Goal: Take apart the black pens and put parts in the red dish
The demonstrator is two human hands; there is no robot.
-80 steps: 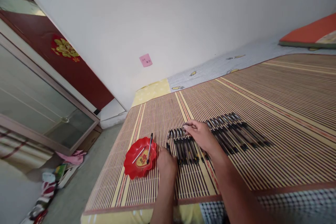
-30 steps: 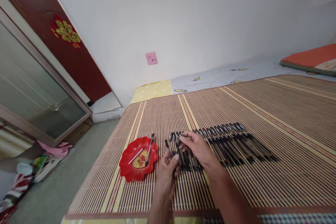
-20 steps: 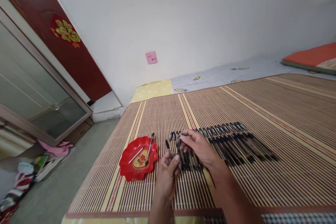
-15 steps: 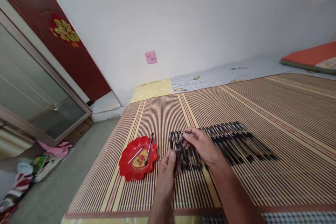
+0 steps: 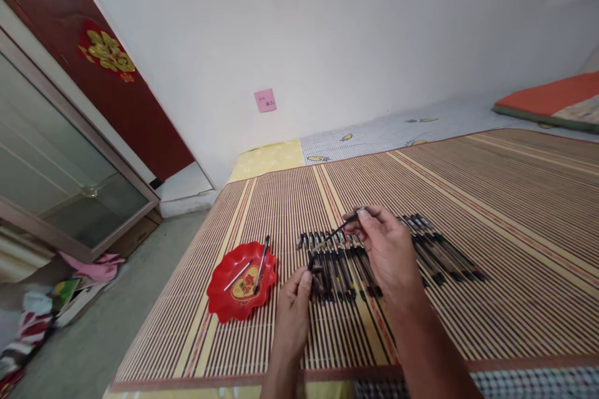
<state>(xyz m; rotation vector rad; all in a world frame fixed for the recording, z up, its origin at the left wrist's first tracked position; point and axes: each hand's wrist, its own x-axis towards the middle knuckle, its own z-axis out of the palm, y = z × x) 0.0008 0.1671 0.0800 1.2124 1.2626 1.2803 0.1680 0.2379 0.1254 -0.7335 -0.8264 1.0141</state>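
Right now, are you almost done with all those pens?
Not nearly. The red dish holds just one dark pen body and one thin white refill. The right hand and left hand are pulling one pen apart. A long row of pens lies untouched on the mat.

We see a slim black plastic pen (image 5: 333, 234) held tilted above the mat: its upper end is pinched in our right hand (image 5: 388, 249), its lower end meets the fingertips of our left hand (image 5: 294, 305), just over a row of matching dark pens (image 5: 421, 249).
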